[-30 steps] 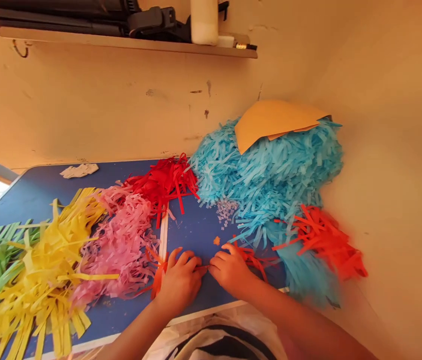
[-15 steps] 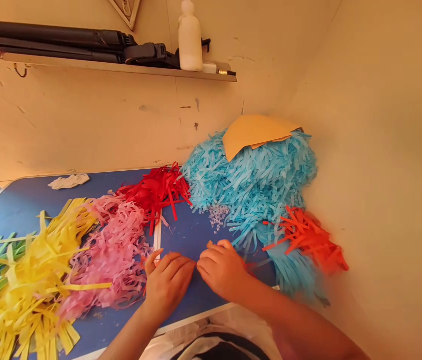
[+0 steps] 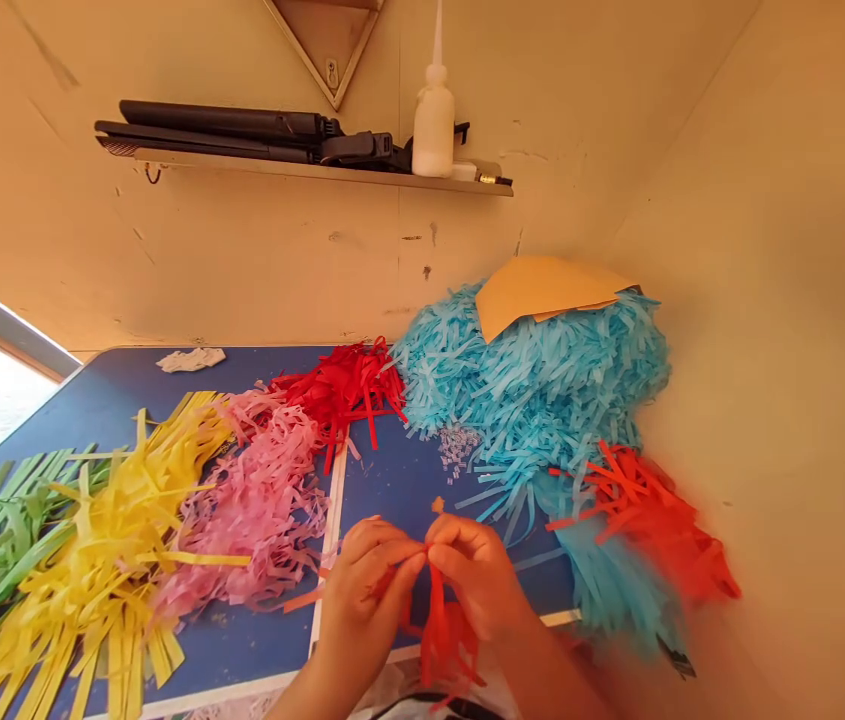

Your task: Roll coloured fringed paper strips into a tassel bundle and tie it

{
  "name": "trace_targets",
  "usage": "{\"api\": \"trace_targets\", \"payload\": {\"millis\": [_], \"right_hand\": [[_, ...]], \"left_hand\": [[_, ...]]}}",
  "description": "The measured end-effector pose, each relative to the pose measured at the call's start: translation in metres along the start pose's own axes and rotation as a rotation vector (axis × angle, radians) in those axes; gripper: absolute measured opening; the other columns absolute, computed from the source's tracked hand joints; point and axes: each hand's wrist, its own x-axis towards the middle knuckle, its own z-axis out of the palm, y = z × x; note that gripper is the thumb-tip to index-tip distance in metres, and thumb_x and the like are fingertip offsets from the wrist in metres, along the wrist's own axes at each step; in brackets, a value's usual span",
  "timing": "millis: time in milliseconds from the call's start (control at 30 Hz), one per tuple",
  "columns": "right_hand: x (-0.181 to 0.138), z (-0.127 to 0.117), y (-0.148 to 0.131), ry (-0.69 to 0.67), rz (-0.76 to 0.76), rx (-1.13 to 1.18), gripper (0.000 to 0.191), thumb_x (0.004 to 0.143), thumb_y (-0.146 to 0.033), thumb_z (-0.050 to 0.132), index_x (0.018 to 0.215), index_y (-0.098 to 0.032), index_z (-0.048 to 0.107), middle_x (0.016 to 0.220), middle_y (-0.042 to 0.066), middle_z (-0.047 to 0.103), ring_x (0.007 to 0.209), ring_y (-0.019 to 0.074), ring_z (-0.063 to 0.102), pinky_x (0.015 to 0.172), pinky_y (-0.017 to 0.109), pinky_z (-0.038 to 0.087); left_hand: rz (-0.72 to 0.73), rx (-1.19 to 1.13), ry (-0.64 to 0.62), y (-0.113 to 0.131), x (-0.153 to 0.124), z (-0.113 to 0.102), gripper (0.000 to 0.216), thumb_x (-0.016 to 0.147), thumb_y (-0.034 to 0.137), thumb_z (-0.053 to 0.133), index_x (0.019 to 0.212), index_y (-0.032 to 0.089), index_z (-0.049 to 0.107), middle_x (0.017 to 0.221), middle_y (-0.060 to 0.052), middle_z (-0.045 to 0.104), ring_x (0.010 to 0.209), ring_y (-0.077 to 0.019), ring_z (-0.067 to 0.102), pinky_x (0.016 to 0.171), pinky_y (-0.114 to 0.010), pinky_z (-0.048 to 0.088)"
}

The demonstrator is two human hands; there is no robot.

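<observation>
A strip of red fringed paper [image 3: 446, 635] hangs between my hands, with its loose ends dangling over the table's front edge. My left hand [image 3: 366, 590] pinches its top between thumb and finger. Close beside it, nearly touching, my right hand [image 3: 483, 580] pinches the same spot. A few red strands stick out left of my left hand. Just beyond my right fingers is a small orange-brown bit [image 3: 438, 505], whose kind I cannot make out. Tiny clear pieces [image 3: 458, 450] lie in a little heap farther back.
Across the blue table [image 3: 392, 470] lie green [image 3: 9, 540], yellow [image 3: 122, 520], pink [image 3: 257, 500] and red [image 3: 347, 385] fringe piles. Blue fringe [image 3: 542, 380] topped by orange paper [image 3: 549, 292] fills the back right, near more red fringe [image 3: 654, 510]. A wall shelf [image 3: 279, 172] carries a white bottle [image 3: 434, 130].
My hands have turned inward and now pinch the red fringe, which hangs in plain view below them. The camera view has shifted, so the table and shelf appear lower and farther right.
</observation>
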Motion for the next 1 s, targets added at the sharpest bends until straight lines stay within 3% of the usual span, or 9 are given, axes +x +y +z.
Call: {"api": "trace_targets", "payload": {"millis": [133,267,367,467,567,633,733,900,1000], "right_hand": [[-0.005,0.004,0.009,0.098,-0.044,0.043,0.013,0.076,-0.03,0.081,0.08,-0.024,0.07,0.073,-0.003,0.057,0.065,0.0116,0.048,0.062,0.023,0.039],[-0.007,0.011,0.011,0.121,-0.177,-0.041,0.009,0.077,-0.027,0.079,0.075,-0.024,0.072,0.076,-0.002,0.058,0.072,0.0127,0.053,0.07,0.024,0.043],[-0.008,0.001,0.006,0.129,-0.245,-0.159,0.006,0.079,-0.028,0.077,0.077,-0.025,0.073,0.077,-0.002,0.061,0.073,0.0142,0.057,0.071,0.025,0.047],[-0.01,-0.037,0.001,0.263,-0.265,-0.606,0.011,0.085,-0.031,0.068,0.081,-0.023,0.074,0.084,0.002,0.066,0.076,0.017,0.062,0.069,0.027,0.05],[-0.006,-0.084,0.005,0.399,-0.227,-1.096,0.019,0.089,-0.028,0.057,0.086,-0.021,0.074,0.088,0.007,0.069,0.074,0.0197,0.064,0.07,0.031,0.051],[0.0,-0.106,0.014,0.418,-0.213,-1.211,0.02,0.088,-0.026,0.055,0.088,-0.019,0.074,0.09,0.01,0.069,0.074,0.0224,0.065,0.071,0.035,0.051],[0.007,-0.119,0.027,0.422,-0.209,-1.266,0.022,0.088,-0.024,0.052,0.081,-0.018,0.072,0.083,0.01,0.068,0.071,0.0234,0.064,0.067,0.034,0.05],[-0.003,-0.111,0.007,0.448,-0.257,-1.283,0.025,0.092,-0.033,0.052,0.083,-0.021,0.072,0.09,0.009,0.068,0.08,0.0239,0.064,0.072,0.036,0.05],[-0.018,-0.086,-0.01,0.476,-0.24,-1.029,0.021,0.092,-0.037,0.057,0.091,-0.021,0.072,0.094,0.008,0.069,0.084,0.023,0.064,0.075,0.035,0.052]], "left_hand": [[-0.094,-0.089,-0.037,0.005,-0.008,0.003,0.011,0.091,0.021,0.062,0.089,0.025,0.072,0.08,0.001,0.072,0.075,-0.0138,0.068,0.088,-0.031,0.052],[-0.091,-0.131,-0.071,0.001,-0.015,0.007,0.01,0.088,0.022,0.066,0.091,0.027,0.074,0.081,0.002,0.073,0.075,-0.0139,0.069,0.093,-0.032,0.052],[-0.178,-0.163,-0.062,-0.009,-0.019,0.0,0.006,0.085,0.025,0.069,0.083,0.027,0.075,0.08,0.001,0.074,0.076,-0.0154,0.069,0.081,-0.028,0.056],[-0.439,-0.292,0.091,-0.02,-0.017,-0.017,0.013,0.082,0.037,0.071,0.081,0.024,0.073,0.087,-0.002,0.074,0.081,-0.0186,0.07,0.069,-0.025,0.057],[-0.709,-0.564,0.189,-0.023,-0.01,-0.026,0.03,0.08,0.052,0.071,0.078,0.022,0.064,0.071,0.0,0.068,0.065,-0.0164,0.066,0.062,-0.028,0.057],[-0.789,-0.665,0.119,-0.019,-0.005,-0.02,0.037,0.077,0.056,0.072,0.076,0.022,0.059,0.057,0.006,0.055,0.049,-0.0105,0.052,0.052,-0.024,0.052],[-0.813,-0.662,-0.043,-0.014,-0.005,-0.002,0.04,0.082,0.061,0.065,0.081,0.022,0.056,0.055,0.009,0.042,0.043,-0.0069,0.037,0.041,-0.018,0.035],[-0.698,-0.427,-0.246,-0.014,-0.014,0.012,0.038,0.089,0.057,0.056,0.082,0.02,0.06,0.067,0.003,0.057,0.054,-0.0107,0.049,0.052,-0.022,0.041],[-0.67,-0.377,-0.308,-0.009,-0.015,0.015,0.034,0.089,0.052,0.056,0.083,0.019,0.064,0.07,-0.001,0.065,0.057,-0.0133,0.054,0.055,-0.024,0.044]]}}
